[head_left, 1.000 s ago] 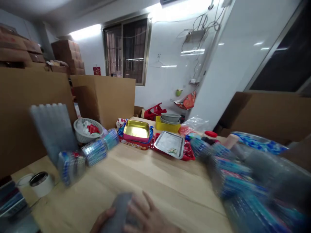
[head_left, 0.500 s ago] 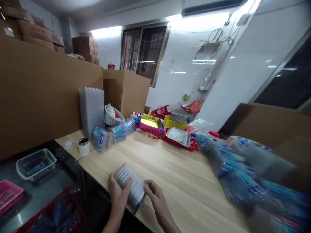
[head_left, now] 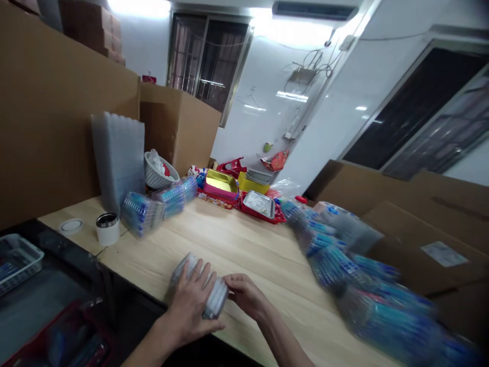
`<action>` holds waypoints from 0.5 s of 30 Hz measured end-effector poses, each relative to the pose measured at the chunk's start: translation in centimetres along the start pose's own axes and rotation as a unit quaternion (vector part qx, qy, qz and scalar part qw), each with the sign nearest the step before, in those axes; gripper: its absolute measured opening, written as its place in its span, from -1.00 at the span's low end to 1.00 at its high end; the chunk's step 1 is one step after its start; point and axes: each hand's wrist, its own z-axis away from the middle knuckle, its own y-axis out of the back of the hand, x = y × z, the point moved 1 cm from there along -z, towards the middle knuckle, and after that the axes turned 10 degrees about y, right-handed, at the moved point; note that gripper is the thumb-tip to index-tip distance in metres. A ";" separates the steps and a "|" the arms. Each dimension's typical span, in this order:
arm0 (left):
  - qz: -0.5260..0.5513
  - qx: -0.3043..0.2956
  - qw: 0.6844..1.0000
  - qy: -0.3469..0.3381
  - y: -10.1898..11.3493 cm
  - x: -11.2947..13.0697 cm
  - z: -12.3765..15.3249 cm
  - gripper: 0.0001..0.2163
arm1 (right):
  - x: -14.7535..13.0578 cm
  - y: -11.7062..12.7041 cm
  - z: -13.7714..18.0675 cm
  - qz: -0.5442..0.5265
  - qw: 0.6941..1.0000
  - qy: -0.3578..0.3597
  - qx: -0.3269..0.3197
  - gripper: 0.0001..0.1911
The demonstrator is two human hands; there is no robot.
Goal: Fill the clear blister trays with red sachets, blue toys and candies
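Note:
A clear plastic pack (head_left: pixel 218 298) with a row of pale ridges lies at the front edge of the wooden table (head_left: pixel 244 255). My left hand (head_left: pixel 191 300) rests across its top, fingers stretched and spread, covering much of it. At the pack's right end, my right hand (head_left: pixel 246 295) pinches the corner between thumb and fingers. Blur hides what is inside the pack.
Left on the table are a white cup (head_left: pixel 108 232), a lid (head_left: pixel 71 226), a tall translucent plastic stack (head_left: pixel 118 158) and blue-tinted packs (head_left: pixel 139 214). Trays (head_left: pixel 259 204) stand at the back. More packs (head_left: pixel 332 265) line the right side beside cardboard boxes (head_left: pixel 431 244).
My left hand has shifted from gripping the pack's left side to lying flat over its top. My right hand stays at the right end. The view has swung to the right.

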 end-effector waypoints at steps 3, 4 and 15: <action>-0.011 0.001 1.000 -0.003 -0.4 -0.1 0.2 -0.09 | 0.1 0.9 -0.7 -0.051 0.997 -0.020 -0.047 -0.82; -0.017 -0.002 1.000 -0.005 -0.4 -0.1 0.2 -0.09 | 0.1 1.1 -0.9 -0.066 0.996 -0.023 -0.058 -0.83; -0.112 0.001 0.994 -0.001 -0.2 0.7 -0.2 -0.05 | 0.4 1.4 -2.1 -0.075 0.995 0.015 -0.057 -0.79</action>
